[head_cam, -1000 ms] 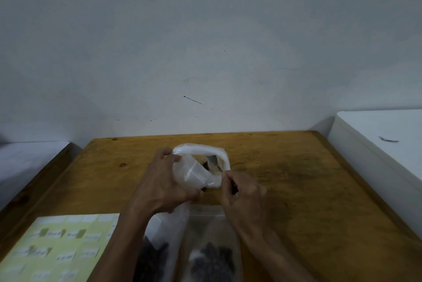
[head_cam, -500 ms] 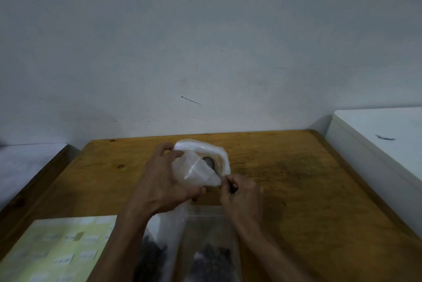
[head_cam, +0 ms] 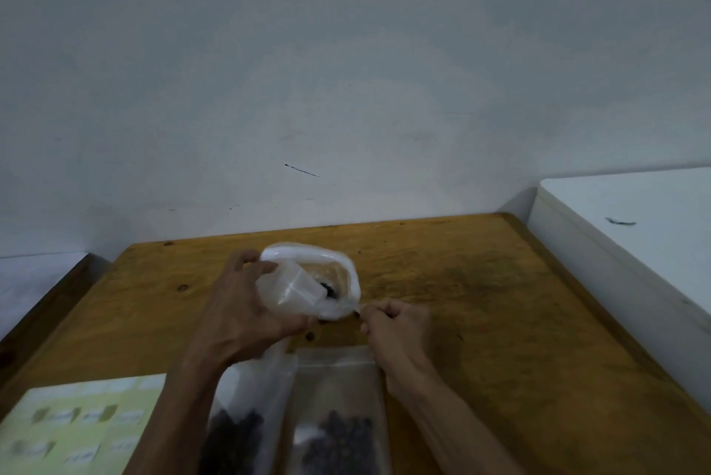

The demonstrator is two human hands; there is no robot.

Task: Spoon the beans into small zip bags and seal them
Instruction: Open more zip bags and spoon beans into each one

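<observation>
Left hand (head_cam: 246, 317) grips the small zip bag (head_cam: 296, 288), mouth over the white bean tub (head_cam: 352, 274) on the tabletop (head_cam: 481, 301); right hand (head_cam: 396, 324) is curled, contents unclear. Film is light, limp, slippery: hold near the zip strip

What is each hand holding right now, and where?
Left hand grips the small zip bag by its side; right hand pinches something thin, unclear what.

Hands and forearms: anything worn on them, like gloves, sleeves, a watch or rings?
Nothing shows. The left hand and right hand are bare, with no gloves, rings or watch. Both forearms are uncovered down to the bottom edge of the picture, with no sleeve in view.
</observation>
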